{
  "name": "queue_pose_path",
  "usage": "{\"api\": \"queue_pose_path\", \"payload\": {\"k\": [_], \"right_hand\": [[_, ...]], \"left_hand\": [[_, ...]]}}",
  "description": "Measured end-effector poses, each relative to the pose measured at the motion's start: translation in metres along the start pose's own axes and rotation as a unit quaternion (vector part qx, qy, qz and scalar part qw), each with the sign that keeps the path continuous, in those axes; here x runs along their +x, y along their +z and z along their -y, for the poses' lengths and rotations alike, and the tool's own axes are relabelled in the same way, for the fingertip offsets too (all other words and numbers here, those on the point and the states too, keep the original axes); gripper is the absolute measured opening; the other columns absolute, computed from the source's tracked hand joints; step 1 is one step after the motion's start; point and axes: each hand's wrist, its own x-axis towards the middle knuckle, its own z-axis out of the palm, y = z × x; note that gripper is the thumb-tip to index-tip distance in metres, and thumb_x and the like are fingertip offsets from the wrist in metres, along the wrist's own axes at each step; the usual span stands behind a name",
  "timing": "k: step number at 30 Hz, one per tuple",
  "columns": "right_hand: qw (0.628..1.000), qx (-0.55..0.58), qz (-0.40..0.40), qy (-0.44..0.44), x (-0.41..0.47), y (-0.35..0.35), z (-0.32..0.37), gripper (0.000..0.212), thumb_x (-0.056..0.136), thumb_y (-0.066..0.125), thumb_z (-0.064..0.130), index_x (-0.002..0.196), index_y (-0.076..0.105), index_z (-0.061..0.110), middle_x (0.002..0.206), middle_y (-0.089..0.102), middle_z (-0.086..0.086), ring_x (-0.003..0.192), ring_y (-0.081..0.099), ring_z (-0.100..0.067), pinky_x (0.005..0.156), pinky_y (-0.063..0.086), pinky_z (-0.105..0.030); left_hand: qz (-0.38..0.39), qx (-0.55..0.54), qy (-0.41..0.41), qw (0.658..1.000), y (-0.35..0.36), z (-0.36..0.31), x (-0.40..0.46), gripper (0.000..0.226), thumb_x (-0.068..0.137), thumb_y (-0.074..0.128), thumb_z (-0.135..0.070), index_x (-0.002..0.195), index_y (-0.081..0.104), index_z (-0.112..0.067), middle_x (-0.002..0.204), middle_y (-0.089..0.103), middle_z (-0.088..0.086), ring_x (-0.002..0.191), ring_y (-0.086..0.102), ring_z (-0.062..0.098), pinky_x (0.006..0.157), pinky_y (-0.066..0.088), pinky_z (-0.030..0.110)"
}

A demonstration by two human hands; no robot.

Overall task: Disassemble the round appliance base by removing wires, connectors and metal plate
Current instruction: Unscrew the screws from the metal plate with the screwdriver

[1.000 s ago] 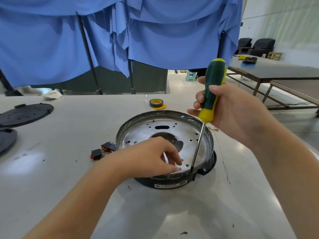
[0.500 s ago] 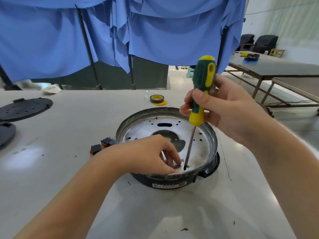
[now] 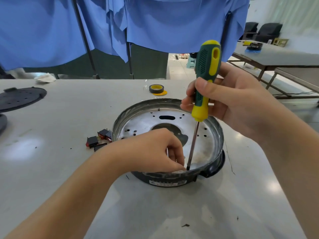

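A round appliance base (image 3: 168,180) sits near the middle of a pale worktable (image 3: 69,118), its open side up and a perforated metal plate (image 3: 146,121) lining the inside. The right hand (image 3: 229,102) is closed around the green-and-yellow handle of a screwdriver (image 3: 205,80), held almost upright, with the tip down at the plate's near edge close to the rim. The left hand (image 3: 151,150) rests curled over the near rim, fingertips (image 3: 179,165) bunched just beside the screwdriver tip; whether they pinch anything cannot be told. Just left of the base lie small black and red switch parts (image 3: 98,139). Beyond it sits a roll of tape (image 3: 156,88); a dark round cover (image 3: 19,99) lies at the table's far left. Blue cloth (image 3: 155,23) hangs behind.
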Motion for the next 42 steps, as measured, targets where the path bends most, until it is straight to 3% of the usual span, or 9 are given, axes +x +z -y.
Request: {"api": "queue_pose_path", "payload": {"k": [8,16,21,28,42], "right_hand": [[1.0,-0.014,-0.015,-0.014,0.004,-0.009,-0.002,0.035,0.069,0.064,0.018,0.102,0.055,0.011,0.074,0.071,-0.003,0.075,0.072,-0.025,0.071,0.059,-0.034],[1.0,0.008,-0.009,-0.028,0.006,-0.019,-0.003,0.036,0.07,0.067,0.02,0.101,0.055,0.008,0.074,0.07,-0.003,0.075,0.071,-0.024,0.073,0.058,-0.036],[1.0,0.01,-0.005,-0.021,0.007,-0.018,-0.004,0.038,0.067,0.068,0.022,0.101,0.055,0.009,0.075,0.07,-0.004,0.075,0.072,-0.025,0.073,0.058,-0.036],[0.999,0.013,-0.011,-0.032,0.006,-0.008,-0.007,0.023,0.077,0.064,0.017,0.098,0.055,0.01,0.075,0.07,-0.003,0.076,0.072,-0.026,0.074,0.058,-0.038],[1.0,0.0,0.0,-0.018,0.004,0.004,-0.013,0.04,0.07,0.07,0.022,0.106,0.054,0.01,0.077,0.073,-0.002,0.078,0.074,-0.026,0.068,0.057,-0.029]], "left_hand": [[-0.011,-0.054,-0.026,0.998,0.006,0.007,0.008,0.016,0.075,0.076,-0.042,0.076,0.069,-0.027,0.055,0.058,-0.017,0.048,0.05,-0.005,0.048,0.039,0.009],[-0.029,-0.041,-0.028,0.998,0.009,0.012,0.011,0.004,0.087,0.063,-0.036,0.083,0.063,-0.035,0.059,0.058,-0.024,0.05,0.051,-0.006,0.052,0.037,0.012],[0.031,-0.096,-0.014,0.995,0.0,0.014,0.006,0.016,0.077,0.076,-0.034,0.088,0.064,-0.032,0.059,0.057,-0.015,0.053,0.052,0.002,0.055,0.043,0.016],[0.006,-0.113,-0.011,0.994,-0.002,0.019,0.008,0.012,0.078,0.077,-0.023,0.083,0.067,-0.028,0.056,0.055,-0.016,0.054,0.051,0.002,0.057,0.044,0.019],[0.011,-0.105,-0.006,0.994,-0.003,0.016,0.007,0.017,0.081,0.073,-0.021,0.072,0.062,-0.031,0.053,0.052,-0.016,0.051,0.048,0.0,0.055,0.043,0.017]]}}
